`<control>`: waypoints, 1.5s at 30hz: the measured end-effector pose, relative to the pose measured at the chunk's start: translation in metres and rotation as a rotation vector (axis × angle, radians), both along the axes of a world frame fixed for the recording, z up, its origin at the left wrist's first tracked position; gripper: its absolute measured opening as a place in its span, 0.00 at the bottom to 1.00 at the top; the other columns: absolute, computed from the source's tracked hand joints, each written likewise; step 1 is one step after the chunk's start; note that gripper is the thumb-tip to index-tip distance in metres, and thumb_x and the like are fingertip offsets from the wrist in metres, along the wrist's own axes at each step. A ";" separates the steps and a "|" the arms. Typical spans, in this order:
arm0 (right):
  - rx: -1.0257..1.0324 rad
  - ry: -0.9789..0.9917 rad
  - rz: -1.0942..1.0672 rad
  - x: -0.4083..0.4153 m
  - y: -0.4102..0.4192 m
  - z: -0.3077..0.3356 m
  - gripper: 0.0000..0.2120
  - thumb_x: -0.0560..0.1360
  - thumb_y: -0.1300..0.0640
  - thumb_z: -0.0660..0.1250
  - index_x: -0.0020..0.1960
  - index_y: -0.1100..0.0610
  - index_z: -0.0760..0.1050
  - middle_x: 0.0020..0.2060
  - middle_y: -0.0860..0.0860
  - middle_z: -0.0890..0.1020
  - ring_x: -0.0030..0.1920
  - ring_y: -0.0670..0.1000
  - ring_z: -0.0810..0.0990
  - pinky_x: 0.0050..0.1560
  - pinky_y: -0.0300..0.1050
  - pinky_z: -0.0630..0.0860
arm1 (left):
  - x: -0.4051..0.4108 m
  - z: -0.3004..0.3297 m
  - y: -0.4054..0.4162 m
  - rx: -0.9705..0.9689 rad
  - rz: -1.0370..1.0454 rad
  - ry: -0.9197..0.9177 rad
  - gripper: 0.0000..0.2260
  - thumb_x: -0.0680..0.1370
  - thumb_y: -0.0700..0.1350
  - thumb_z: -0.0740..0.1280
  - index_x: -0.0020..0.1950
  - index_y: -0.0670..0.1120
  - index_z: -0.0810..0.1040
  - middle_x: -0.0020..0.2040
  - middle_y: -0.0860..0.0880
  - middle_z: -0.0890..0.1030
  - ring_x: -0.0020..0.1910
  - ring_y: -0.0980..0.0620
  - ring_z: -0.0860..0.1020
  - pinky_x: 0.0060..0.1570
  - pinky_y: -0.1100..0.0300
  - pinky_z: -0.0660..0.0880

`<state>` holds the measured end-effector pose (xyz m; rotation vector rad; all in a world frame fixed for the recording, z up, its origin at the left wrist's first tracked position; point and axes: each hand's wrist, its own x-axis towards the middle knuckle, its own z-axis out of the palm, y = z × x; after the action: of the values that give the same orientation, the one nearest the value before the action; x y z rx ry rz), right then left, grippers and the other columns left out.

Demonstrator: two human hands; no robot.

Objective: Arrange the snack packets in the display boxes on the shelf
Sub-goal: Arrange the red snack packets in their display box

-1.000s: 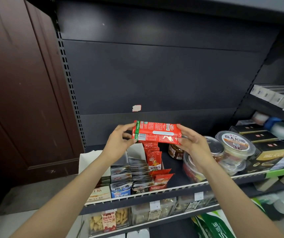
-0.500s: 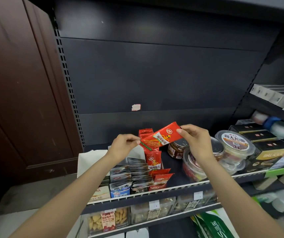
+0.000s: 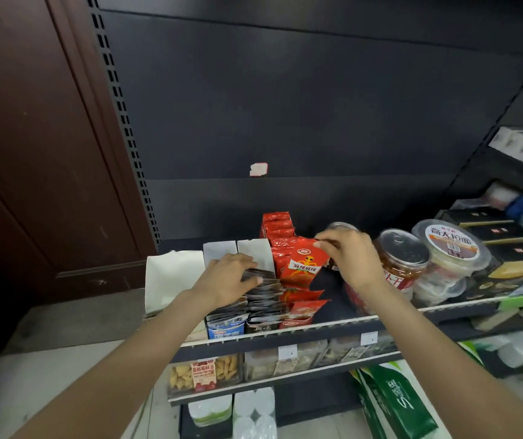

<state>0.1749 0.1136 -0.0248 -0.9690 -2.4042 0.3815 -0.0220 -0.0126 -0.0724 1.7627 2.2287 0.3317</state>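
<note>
At frame centre, our right hand [image 3: 350, 259] has lowered the pinched red snack packet [image 3: 303, 263] toward the shelf [image 3: 342, 323], while our left hand [image 3: 228, 278], having let go, now presses flat on the grey packets [image 3: 263, 296].

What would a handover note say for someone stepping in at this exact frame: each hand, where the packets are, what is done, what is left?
Right hand: pinches the top corner of a red snack packet, held upright over the red row on the shelf.
Left hand: fingers rest on the dark packets in the next display box.
Done: several red packets already stand at the back; some lie at the front.
Left: seat the held packet in the row and probably straighten the front ones.
</note>
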 end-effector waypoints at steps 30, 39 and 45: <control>-0.295 -0.247 0.099 0.007 -0.011 -0.048 0.12 0.74 0.56 0.69 0.57 0.53 0.79 0.51 0.49 0.81 0.51 0.47 0.79 0.54 0.44 0.76 | 0.009 -0.003 -0.006 -0.014 0.027 -0.065 0.19 0.81 0.52 0.59 0.70 0.47 0.69 0.69 0.49 0.71 0.68 0.50 0.66 0.66 0.56 0.64; -0.205 -0.317 0.049 0.008 -0.015 -0.039 0.08 0.75 0.55 0.68 0.52 0.50 0.81 0.51 0.46 0.82 0.51 0.48 0.80 0.52 0.48 0.77 | 0.015 -0.002 -0.005 -0.009 0.054 -0.047 0.19 0.81 0.52 0.58 0.70 0.48 0.70 0.69 0.49 0.71 0.68 0.50 0.66 0.66 0.53 0.64; -0.093 -0.107 0.008 0.018 -0.012 -0.008 0.08 0.75 0.56 0.68 0.52 0.53 0.82 0.48 0.51 0.83 0.46 0.49 0.81 0.48 0.49 0.78 | 0.015 0.001 0.000 0.000 0.080 -0.073 0.18 0.81 0.51 0.59 0.70 0.48 0.70 0.69 0.49 0.71 0.68 0.49 0.66 0.66 0.53 0.64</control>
<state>0.1930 0.1013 -0.0329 -1.0450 -2.5063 0.4585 -0.0071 -0.0128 -0.0716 1.6377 2.2513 0.4071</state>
